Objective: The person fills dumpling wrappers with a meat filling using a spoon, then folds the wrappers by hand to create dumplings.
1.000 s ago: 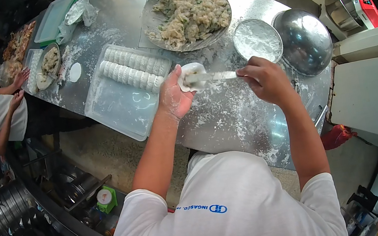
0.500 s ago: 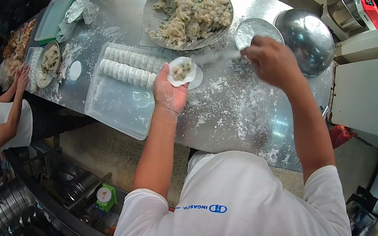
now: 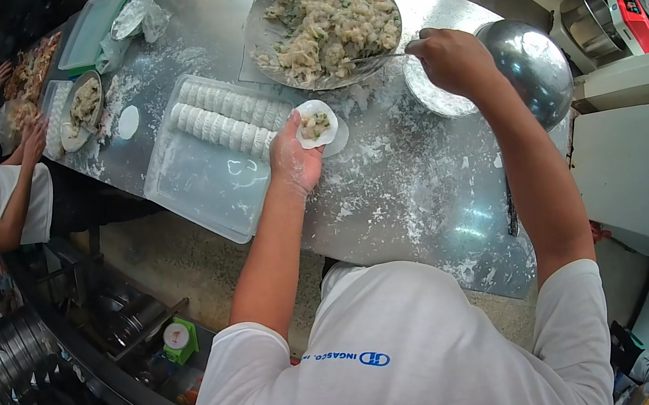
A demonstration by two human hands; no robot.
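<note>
In my left hand (image 3: 297,162) lies a round white dumpling wrapper (image 3: 322,107), with a small lump of filling (image 3: 315,125) on it. The hand is cupped beneath, thumb at the wrapper's edge. My right hand (image 3: 454,61) is closed around a thin metal spatula (image 3: 382,56), whose tip touches the near right part of the shrimp-like filling (image 3: 339,7) on a large round platter (image 3: 264,45). Other white wrappers (image 3: 339,138) lie on the table just past my left fingers. Left of that hand, a plastic tray (image 3: 195,198) holds rows of floury white dumplings (image 3: 222,129).
A flour-dusted round dish (image 3: 431,94) sits under my right hand, beside an upturned steel bowl (image 3: 530,69). Loose flour covers much of the steel table (image 3: 390,183). At the far left a co-worker (image 3: 2,200) handles food near an oval plate (image 3: 100,116).
My right hand has moved up, carrying the spatula from beside the wrapper to the filling on the platter. My left hand stays nearly in place with the filled wrapper.
</note>
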